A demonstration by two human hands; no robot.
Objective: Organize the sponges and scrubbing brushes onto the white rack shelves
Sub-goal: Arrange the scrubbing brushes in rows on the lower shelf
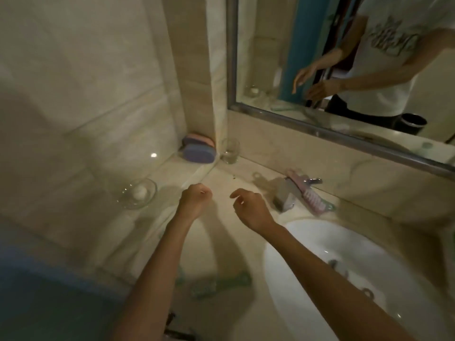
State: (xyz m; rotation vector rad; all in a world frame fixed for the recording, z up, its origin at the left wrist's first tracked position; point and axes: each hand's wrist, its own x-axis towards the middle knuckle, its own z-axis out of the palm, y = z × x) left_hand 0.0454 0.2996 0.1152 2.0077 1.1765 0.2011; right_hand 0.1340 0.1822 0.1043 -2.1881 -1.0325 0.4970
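On the left ledge of the pale marble counter (pixel 229 247) sat a shallow glass dish (pixel 125 193) with a small white lump in it. Just to its right the person's left hand (pixel 194 200) hung over the counter with its fingers loosely curled under, holding nothing and touching nothing that I could see.

Behind it, pushed into the tiled corner, two sponges (pixel 198 150) were stacked, a pink one on top of a purple-blue one. Down near the front edge a green scrubbing brush (pixel 221 284) lay flat on the counter just beside the left forearm. It was too blurred to say more about it.

A clear glass tumbler (pixel 230 151) stood upright right beside the sponges, against the back wall. The right hand (pixel 251 207) hovered near the left one but apart from it, with its fingers drooping in a slack curl and holding nothing.

Further right stood the chrome faucet (pixel 283 193), and a pink scrubbing brush (pixel 312 196) rested tilted against it, bristles up. The white sink basin (pixel 357 254) lay below the right forearm. Above the counter the framed mirror (pixel 283 33) showed both hands with nothing in them.
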